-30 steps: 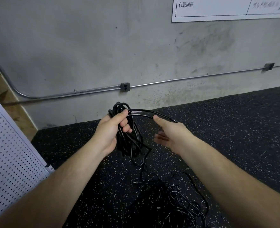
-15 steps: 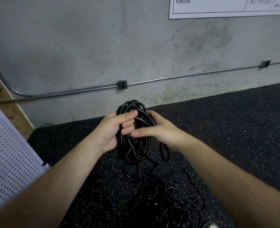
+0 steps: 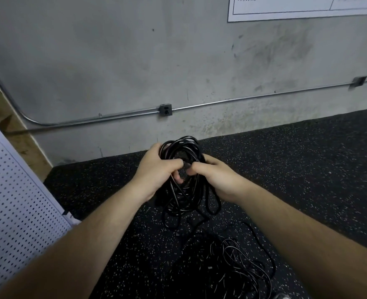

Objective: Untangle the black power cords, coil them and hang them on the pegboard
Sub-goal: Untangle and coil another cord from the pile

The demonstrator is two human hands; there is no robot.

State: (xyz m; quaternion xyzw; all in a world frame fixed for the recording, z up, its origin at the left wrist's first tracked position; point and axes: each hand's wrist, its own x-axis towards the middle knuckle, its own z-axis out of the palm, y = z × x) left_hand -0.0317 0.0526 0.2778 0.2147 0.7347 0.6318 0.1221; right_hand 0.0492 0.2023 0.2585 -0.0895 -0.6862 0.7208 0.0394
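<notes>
Two bare hands work a bundle of black power cord (image 3: 183, 147) held above a speckled black rubber floor (image 3: 307, 169), just past the centre of the frame. The left hand (image 3: 156, 171) has its fingers curled round the bundle's loops from the 9 o'clock side, with the thumb laid across the front. The right hand (image 3: 215, 178) grips the same loops from 3 o'clock, and its thumb tip almost meets the left thumb.

The loops arch above both hands at 12 o'clock and hang below them at 6 o'clock, with several strands drooping toward the floor. One strand trails down to a loose tangle of black cord (image 3: 238, 268) lying on the floor at about 5 o'clock.

A white pegboard (image 3: 16, 201) stands at 8 o'clock, well apart from the cord. A grey concrete wall (image 3: 113, 50) fills the upper half of the view. A metal conduit (image 3: 124, 113) runs across it through a small junction box (image 3: 165, 109) at 12 o'clock from the hands. The lower edge of a white poster (image 3: 303, 9) shows at 1 o'clock.
</notes>
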